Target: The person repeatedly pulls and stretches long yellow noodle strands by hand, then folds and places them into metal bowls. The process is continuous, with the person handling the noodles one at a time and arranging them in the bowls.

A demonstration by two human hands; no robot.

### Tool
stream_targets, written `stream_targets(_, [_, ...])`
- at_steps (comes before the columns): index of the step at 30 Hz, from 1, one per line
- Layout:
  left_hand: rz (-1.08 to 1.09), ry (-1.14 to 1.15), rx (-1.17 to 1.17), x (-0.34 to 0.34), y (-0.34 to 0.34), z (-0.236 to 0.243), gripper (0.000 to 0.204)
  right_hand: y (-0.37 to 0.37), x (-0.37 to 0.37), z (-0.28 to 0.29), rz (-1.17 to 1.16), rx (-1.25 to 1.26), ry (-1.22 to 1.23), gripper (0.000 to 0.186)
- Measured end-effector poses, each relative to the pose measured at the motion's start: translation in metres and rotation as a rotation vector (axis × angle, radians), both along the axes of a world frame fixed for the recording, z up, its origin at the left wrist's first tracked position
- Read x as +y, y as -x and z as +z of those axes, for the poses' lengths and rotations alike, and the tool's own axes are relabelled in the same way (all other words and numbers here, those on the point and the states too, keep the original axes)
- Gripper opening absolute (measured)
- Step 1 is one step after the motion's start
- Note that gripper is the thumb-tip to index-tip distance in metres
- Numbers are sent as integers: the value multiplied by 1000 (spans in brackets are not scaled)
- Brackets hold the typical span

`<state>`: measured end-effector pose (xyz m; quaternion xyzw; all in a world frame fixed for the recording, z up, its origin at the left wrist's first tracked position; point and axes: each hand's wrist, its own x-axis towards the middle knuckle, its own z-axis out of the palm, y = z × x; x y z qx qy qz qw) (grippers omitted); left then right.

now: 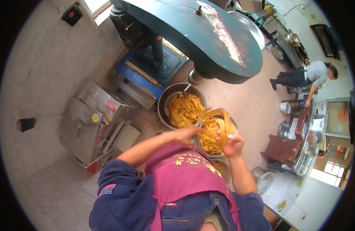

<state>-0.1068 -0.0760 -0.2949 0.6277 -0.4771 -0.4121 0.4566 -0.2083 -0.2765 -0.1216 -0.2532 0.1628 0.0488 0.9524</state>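
Observation:
My right hand (234, 144) is closed around a looped bunch of wide, flat yellow strips (224, 129), like broad noodles or bean-curd skin. The bunch hangs over a round metal basin (207, 155) that holds more of the strips. My left hand (188, 133) is closed at that basin's left side, its fingertips by the strips; a small silvery glint shows there, and what it grips is unclear. Left of and beyond it, a second metal basin (162, 111) holds a heap of the same yellow strips (185, 109).
A big dark green machine (177, 27) overhangs the far side, its motor (127, 27) at left. A stainless steel cabinet (83, 127) stands left. At right, another person (314, 75) bends over a brown wooden bench (287, 148). A white bucket (265, 181) is near my right elbow.

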Motion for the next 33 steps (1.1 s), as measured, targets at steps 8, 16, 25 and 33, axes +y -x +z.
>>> stream_targets(8, [86,-307,-109,-13,40,-156,34,-33,2,33,104,20,-34,97])
stream_targets(16, [176,-358,616,13,15,-67,26,-91,-13,-62,232,270,279,44])
stream_targets(25, [207,-66,1349,-29,-12,78,39,-110,-90,-189,331,384,1075,50])
stream_targets(33, [285,-78,1714,-88,-45,116,43,8,-49,-104,473,49,1250,36])
